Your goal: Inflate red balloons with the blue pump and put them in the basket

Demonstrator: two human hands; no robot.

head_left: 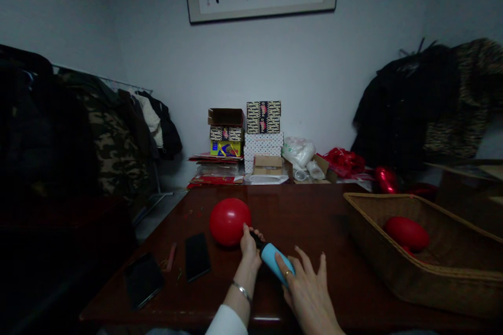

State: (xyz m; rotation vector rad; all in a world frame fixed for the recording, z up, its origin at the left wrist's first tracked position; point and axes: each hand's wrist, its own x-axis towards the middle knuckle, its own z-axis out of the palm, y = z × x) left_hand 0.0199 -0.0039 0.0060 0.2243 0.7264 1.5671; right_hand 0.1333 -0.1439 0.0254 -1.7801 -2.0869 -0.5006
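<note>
An inflated red balloon (230, 222) is over the table, at the black nozzle end of a light-blue hand balloon pump (274, 261). My left hand (250, 246) is closed around the balloon's neck and the nozzle; the neck itself is hidden by the fingers. Gripping the blue barrel of the pump between thumb and index finger is my right hand (304, 285), its other fingers raised and spread. The pump slants from the balloon down toward my right palm, which hides its near end.
To the right, a wicker basket (396, 267) holds another red balloon (407, 234). Two dark phone-like slabs (197, 256) and a small reddish stick (171, 257) lie at left on the brown table (306, 209). Boxes (263, 146) and plastic bags (299, 153) stand behind the table.
</note>
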